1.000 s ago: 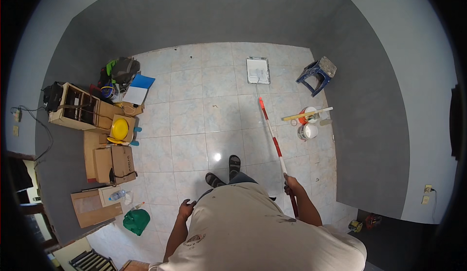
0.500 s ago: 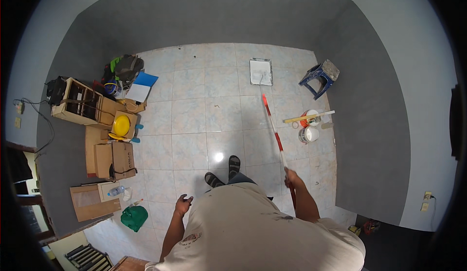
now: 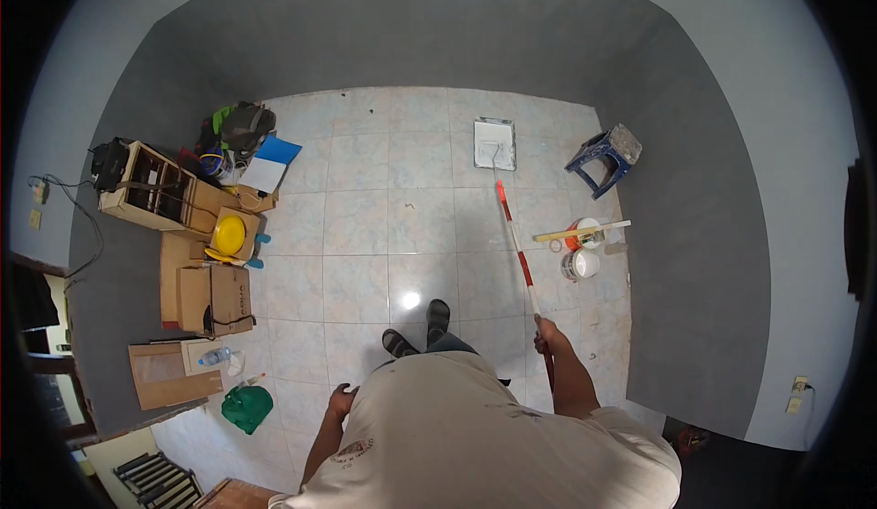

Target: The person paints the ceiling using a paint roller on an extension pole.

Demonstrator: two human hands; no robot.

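My right hand (image 3: 546, 334) is closed around a long red-and-white striped extension pole (image 3: 524, 269). From the pole's orange-red far end, a thin bent wire frame (image 3: 496, 156) runs into a paint tray (image 3: 476, 143) on the floor. White paint lies in the tray; the roller head is hard to make out against it. Beside my shirt on the left hangs my left hand (image 3: 341, 402), empty, with its fingers partly spread.
On the right stand a paint-stained blue stool (image 3: 603, 159) and white buckets (image 3: 579, 265) with a wooden stick (image 3: 568, 232) across one. Cardboard boxes (image 3: 216, 297), a yellow hard hat (image 3: 229, 234), a bottle (image 3: 216, 356) and a green bag (image 3: 248, 409) lie left. Grey walls (image 3: 402, 25) enclose the floor.
My left hand has drawn in closer to my body. The view has shifted slightly, while the pole and my right hand's grip stay nearly the same.
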